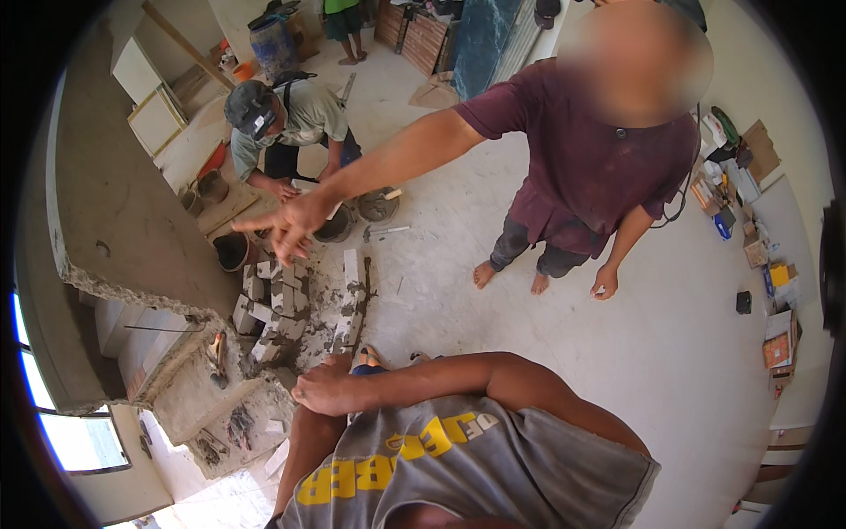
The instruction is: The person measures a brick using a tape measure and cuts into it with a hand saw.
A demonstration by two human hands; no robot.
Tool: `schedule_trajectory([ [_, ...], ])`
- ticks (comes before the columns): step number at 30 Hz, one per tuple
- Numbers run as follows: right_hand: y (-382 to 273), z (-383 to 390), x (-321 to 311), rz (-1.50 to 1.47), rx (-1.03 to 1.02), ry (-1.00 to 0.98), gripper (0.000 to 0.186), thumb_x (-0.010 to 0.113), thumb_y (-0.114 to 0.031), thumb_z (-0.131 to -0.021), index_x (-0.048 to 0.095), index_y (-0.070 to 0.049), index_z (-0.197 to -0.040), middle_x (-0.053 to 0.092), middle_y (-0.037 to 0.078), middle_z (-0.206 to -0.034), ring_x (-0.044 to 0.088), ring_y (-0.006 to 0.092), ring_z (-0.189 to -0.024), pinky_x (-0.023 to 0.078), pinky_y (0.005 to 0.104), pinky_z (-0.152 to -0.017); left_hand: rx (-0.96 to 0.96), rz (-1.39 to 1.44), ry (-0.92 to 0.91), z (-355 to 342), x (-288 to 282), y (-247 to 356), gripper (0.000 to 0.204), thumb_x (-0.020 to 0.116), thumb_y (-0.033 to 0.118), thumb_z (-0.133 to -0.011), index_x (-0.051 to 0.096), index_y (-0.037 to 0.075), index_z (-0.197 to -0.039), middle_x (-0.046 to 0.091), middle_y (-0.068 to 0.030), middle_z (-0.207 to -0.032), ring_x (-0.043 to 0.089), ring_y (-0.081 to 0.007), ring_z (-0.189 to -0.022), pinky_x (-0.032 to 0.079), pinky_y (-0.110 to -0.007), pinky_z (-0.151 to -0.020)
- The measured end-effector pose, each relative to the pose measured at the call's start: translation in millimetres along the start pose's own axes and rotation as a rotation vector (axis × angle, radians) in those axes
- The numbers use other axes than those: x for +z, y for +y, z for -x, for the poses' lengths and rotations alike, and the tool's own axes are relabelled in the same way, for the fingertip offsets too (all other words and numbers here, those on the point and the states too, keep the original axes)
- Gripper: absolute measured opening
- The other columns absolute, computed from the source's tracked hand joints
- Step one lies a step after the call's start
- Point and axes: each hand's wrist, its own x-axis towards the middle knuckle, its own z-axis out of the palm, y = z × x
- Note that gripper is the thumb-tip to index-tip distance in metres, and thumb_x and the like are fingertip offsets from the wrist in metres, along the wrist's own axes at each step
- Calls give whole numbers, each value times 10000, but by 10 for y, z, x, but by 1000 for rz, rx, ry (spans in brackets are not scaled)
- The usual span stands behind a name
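Note:
My right arm reaches across my grey shirt, and my right hand [324, 389] is closed over my left wrist. My left forearm [310, 441] rises from the lower edge; my left hand is mostly hidden behind the right one, so its fingers cannot be made out. Just beyond both hands stands a short row of grey blocks [352, 295] with wet mortar on it. To its left is a low stepped stack of mortared blocks [284, 304]. A person in a maroon shirt [608, 150] stretches an arm [397, 159] over the blocks, fingers spread and slightly blurred.
Another person in a cap [291, 128] bends over buckets of mortar [335, 227]. A rough concrete stair edge [150, 300] is on the left, with an orange-handled tool [217, 353] on the ledge. Boxes and tools [736, 185] line the right wall. A blue barrel [273, 44] stands far back.

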Motion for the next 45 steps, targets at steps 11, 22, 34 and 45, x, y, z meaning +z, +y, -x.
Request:
schedule_trajectory([
  [11, 642, 3, -690, -111, 120, 94, 403, 672, -40, -922, 630, -29, -1323, 760, 123, -864, 771, 309, -819, 606, 433, -742, 271, 130, 288, -856, 149, 1241, 319, 681, 319, -985, 774, 14, -992, 725, -96, -795, 705, -195, -680, 582, -363, -608],
  [22, 1874, 488, -4881, -341, 517, 1146, 918, 588, -51, -959, 101, -155, -1730, 756, 137, -883, 680, 172, -575, 561, 341, -511, 603, -1344, 391, -1494, -72, 71, 378, 532, 370, -1038, 803, 127, -936, 823, -64, -926, 801, -293, -883, 609, -491, -750],
  [34, 4162, 3923, 1418, 174, 1250, -345, 560, 793, -392, -827, 747, 45, -1176, 770, 195, -1167, 725, 372, -1132, 568, 512, -983, -11, -386, -23, -941, 630, -498, 204, 614, 205, -990, 732, 62, -1075, 768, -99, -832, 756, -268, -718, 598, -434, -607],
  [45, 1931, 5115, 3065, -441, 1339, -587, 353, 815, -390, -805, 809, -69, -951, 788, 114, -905, 747, 263, -854, 600, 411, -812, -92, -461, 41, -631, 160, -872, 292, 632, 93, -968, 687, 41, -1250, 742, -116, -864, 721, -250, -672, 589, -405, -559],
])
